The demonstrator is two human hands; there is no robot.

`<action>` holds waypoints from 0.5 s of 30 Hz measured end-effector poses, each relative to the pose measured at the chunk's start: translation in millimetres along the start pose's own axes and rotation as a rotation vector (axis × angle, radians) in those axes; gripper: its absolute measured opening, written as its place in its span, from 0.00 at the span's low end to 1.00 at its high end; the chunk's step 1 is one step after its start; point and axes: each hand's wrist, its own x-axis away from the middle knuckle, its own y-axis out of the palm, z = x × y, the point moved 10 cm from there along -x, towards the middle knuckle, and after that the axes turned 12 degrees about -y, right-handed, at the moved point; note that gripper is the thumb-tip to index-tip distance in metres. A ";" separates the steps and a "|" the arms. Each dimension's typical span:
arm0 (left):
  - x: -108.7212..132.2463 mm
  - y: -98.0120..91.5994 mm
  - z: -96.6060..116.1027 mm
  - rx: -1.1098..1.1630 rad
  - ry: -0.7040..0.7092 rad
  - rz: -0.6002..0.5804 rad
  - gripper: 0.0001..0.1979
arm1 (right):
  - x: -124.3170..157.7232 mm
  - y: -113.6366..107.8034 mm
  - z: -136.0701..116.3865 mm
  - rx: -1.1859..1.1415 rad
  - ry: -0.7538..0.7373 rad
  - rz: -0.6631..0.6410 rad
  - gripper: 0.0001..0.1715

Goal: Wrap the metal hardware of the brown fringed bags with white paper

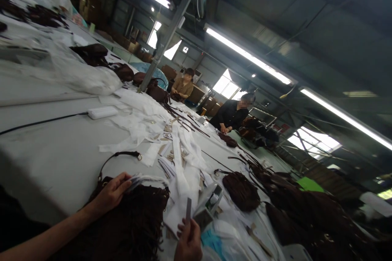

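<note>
A dark brown fringed handbag (134, 216) lies in front of me at the table's near edge, its strap (118, 155) looping up onto the white surface. My left hand (113, 193) is closed at the bag's top edge, beside pale wrapping material (150, 180) at the opening. To the right of the bag, my right hand (190, 242) pinches a thin, flat grey strip (188, 209) that points upward. Just beyond that hand stands a small clear-and-white box (208, 208) with something green inside.
White paper and small tags (171, 151) litter the table. Another brown bag (241, 191) and a large brown pile (306, 208) lie right. A white power strip (102, 112) with a black cord sits left. Across the table, a person in black (231, 114) handles a brown item.
</note>
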 end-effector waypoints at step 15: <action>-14.8 15.6 4.4 0.274 -0.279 -0.258 0.19 | 31.6 108.1 -103.1 -0.308 -0.010 -0.285 0.12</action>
